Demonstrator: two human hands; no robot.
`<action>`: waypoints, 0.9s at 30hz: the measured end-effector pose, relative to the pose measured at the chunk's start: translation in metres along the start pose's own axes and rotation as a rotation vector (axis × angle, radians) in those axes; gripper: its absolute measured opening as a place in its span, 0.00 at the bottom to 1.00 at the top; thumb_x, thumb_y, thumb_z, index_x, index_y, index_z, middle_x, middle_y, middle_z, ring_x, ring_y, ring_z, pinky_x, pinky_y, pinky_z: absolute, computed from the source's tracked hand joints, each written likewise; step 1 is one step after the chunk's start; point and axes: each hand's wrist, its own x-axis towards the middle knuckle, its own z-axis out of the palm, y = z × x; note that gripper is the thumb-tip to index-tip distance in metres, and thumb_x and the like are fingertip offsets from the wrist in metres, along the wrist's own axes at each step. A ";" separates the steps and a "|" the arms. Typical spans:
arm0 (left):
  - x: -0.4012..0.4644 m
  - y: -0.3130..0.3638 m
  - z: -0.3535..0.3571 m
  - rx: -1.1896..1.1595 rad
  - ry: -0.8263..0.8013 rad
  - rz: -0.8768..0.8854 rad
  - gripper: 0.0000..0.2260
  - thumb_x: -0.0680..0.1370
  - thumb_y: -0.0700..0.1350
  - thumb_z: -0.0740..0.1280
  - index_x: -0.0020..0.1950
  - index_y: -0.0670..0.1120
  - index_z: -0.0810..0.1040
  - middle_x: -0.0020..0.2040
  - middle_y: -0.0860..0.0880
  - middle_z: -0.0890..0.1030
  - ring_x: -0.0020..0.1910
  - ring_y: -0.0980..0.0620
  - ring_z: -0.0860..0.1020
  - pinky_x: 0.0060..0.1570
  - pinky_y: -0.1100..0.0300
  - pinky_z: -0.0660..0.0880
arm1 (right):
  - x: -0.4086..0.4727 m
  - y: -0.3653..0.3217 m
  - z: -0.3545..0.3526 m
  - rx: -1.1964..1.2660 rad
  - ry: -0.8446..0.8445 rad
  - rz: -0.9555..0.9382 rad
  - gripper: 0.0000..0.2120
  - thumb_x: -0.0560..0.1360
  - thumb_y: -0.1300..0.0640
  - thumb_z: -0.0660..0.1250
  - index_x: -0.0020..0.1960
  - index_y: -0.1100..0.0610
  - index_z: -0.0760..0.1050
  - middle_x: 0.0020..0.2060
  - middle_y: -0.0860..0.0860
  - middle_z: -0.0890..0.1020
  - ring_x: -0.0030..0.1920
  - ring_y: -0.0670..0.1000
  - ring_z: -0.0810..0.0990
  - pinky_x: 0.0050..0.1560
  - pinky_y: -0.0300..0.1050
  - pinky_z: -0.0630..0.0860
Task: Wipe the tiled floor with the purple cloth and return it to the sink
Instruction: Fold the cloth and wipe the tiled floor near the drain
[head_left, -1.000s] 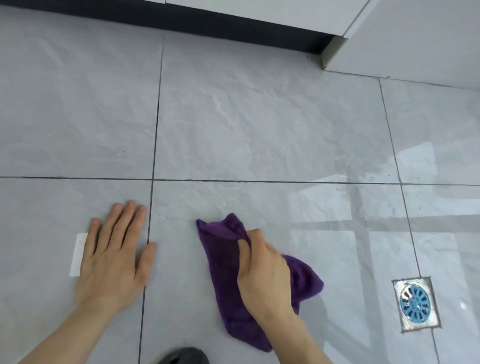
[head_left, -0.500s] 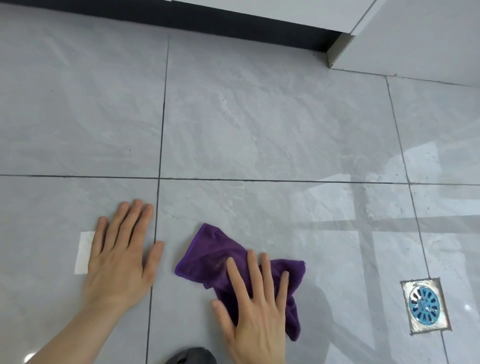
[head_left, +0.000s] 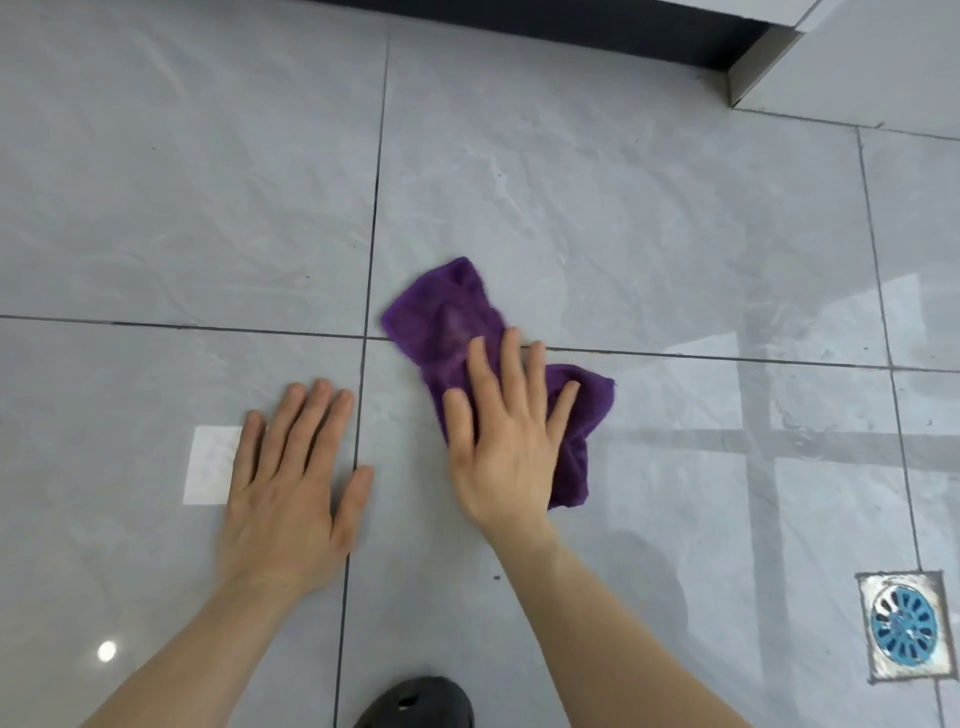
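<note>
The purple cloth (head_left: 447, 322) lies crumpled on the grey tiled floor (head_left: 649, 208), straddling a grout line near the middle of the view. My right hand (head_left: 506, 441) lies flat on the cloth's near half, fingers spread, pressing it to the tile. The cloth's far corner sticks out beyond my fingertips. My left hand (head_left: 291, 483) rests palm down on the bare tile just left of the cloth, fingers apart, holding nothing. No sink is in view.
A square floor drain (head_left: 904, 626) with a blue grate sits at the lower right. A dark toe kick (head_left: 571, 26) under pale cabinets runs along the top. A black shoe tip (head_left: 415, 704) shows at the bottom edge. The floor on the right is glossy with reflections.
My right hand went from gripping the cloth to pressing it flat, then pushed it forward and a little right across the grout line. My left hand stayed planted.
</note>
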 end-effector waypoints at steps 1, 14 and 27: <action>0.000 0.000 0.000 -0.004 -0.002 0.002 0.31 0.80 0.57 0.54 0.82 0.46 0.57 0.83 0.47 0.58 0.84 0.47 0.54 0.81 0.41 0.51 | -0.016 0.002 0.004 -0.057 -0.035 -0.120 0.25 0.85 0.42 0.51 0.81 0.44 0.60 0.83 0.48 0.56 0.84 0.54 0.47 0.80 0.68 0.42; 0.000 0.003 -0.001 -0.006 -0.021 -0.014 0.32 0.81 0.58 0.51 0.83 0.48 0.54 0.84 0.49 0.55 0.84 0.49 0.50 0.82 0.44 0.46 | -0.095 0.049 -0.047 0.094 0.229 0.021 0.07 0.80 0.57 0.67 0.57 0.56 0.80 0.51 0.50 0.76 0.48 0.53 0.77 0.46 0.50 0.77; -0.003 -0.023 0.003 0.022 -0.060 -0.048 0.31 0.81 0.58 0.51 0.83 0.48 0.53 0.84 0.48 0.56 0.84 0.48 0.50 0.81 0.42 0.48 | -0.099 0.043 -0.036 -0.100 0.040 -0.055 0.31 0.72 0.34 0.71 0.65 0.55 0.77 0.61 0.54 0.79 0.66 0.60 0.75 0.69 0.61 0.70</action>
